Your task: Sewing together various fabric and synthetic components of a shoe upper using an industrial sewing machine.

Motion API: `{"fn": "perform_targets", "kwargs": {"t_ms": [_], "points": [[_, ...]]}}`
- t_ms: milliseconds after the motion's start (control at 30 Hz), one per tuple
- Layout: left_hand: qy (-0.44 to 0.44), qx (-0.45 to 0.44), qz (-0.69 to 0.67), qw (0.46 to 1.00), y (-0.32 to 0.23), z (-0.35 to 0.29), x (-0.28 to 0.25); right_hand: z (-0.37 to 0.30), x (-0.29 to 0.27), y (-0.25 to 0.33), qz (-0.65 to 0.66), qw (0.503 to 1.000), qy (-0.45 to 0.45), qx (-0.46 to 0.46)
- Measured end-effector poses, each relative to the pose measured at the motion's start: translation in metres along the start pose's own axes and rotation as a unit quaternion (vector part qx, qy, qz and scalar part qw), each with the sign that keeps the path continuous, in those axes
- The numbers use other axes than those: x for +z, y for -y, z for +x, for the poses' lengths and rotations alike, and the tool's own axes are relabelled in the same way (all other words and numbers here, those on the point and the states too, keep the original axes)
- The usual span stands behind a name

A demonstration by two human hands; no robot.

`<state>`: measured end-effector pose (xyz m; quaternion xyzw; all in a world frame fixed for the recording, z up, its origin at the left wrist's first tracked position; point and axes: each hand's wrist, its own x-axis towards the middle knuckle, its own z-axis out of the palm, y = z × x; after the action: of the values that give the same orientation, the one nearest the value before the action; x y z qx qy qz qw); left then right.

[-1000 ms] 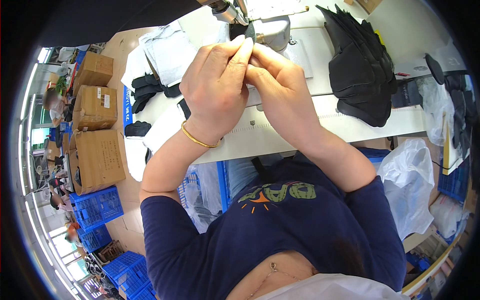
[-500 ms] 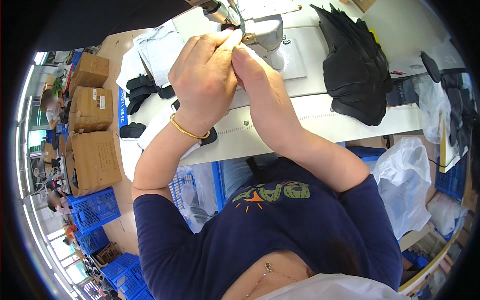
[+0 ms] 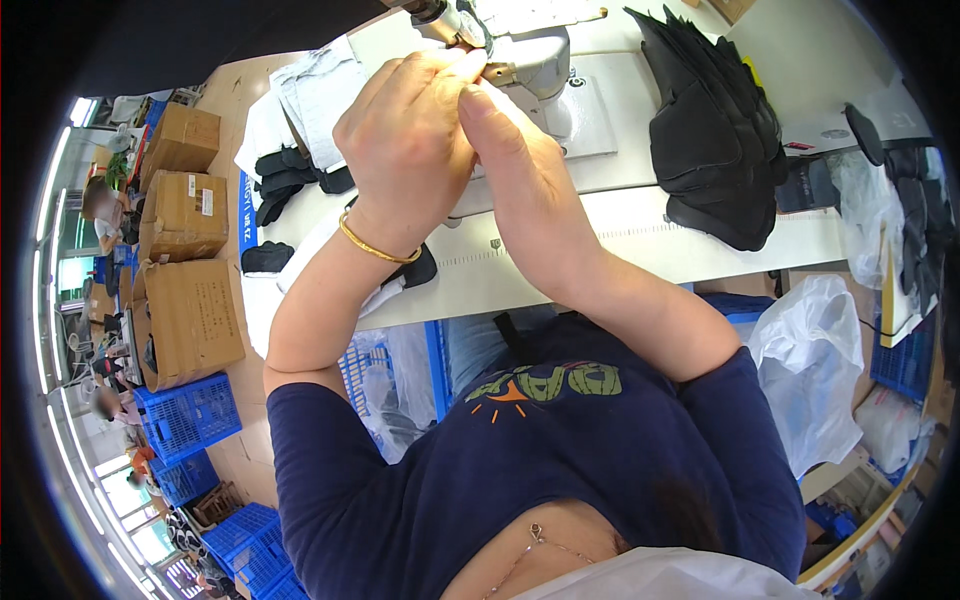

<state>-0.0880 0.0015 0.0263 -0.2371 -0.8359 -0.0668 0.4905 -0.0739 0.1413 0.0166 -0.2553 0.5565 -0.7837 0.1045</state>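
My left hand (image 3: 405,150), with a gold bangle at its wrist, is raised to the working end of a sewing machine (image 3: 535,65). Its fingers are pinched together just under the metal needle head (image 3: 445,22). Close against it, my right hand (image 3: 515,160) has its thumb and fingers pressed together beside the machine's grey arm. A sliver of dark material shows by the fingertips, but what the hands grip is mostly hidden. To the right lies a fanned stack of black fabric pieces (image 3: 710,150) on the white table (image 3: 620,225).
Folded white cloth (image 3: 320,100) and small black pieces (image 3: 285,180) lie left on the table. Cardboard boxes (image 3: 190,320) and blue crates (image 3: 190,420) line the floor at left. A clear plastic bag (image 3: 810,360) hangs at right. Other people sit far left.
Both hands have shifted very slightly at the needle head, staying close together. The dark material by the fingertips shows less now. The stacks have not moved.
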Motion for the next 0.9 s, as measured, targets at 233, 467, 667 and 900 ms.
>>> {"fn": "perform_targets", "kwargs": {"t_ms": [233, 467, 667, 900], "points": [[0.001, -0.01, 0.011, 1.0, -0.003, 0.001, 0.0, -0.001, 0.0, -0.002, 0.027, 1.0, -0.006, 0.005], [0.001, -0.01, 0.01, 1.0, -0.002, 0.0, 0.003, 0.0, -0.001, -0.003, 0.041, 0.999, -0.012, 0.014], [-0.014, 0.001, 0.021, 1.0, 0.0, -0.001, 0.003, 0.002, 0.0, -0.008, 0.065, 0.998, -0.014, 0.011], [-0.002, -0.114, -0.06, 0.992, 0.015, -0.01, 0.008, 0.0, -0.002, -0.015, 0.034, 0.999, -0.013, -0.012]]}}
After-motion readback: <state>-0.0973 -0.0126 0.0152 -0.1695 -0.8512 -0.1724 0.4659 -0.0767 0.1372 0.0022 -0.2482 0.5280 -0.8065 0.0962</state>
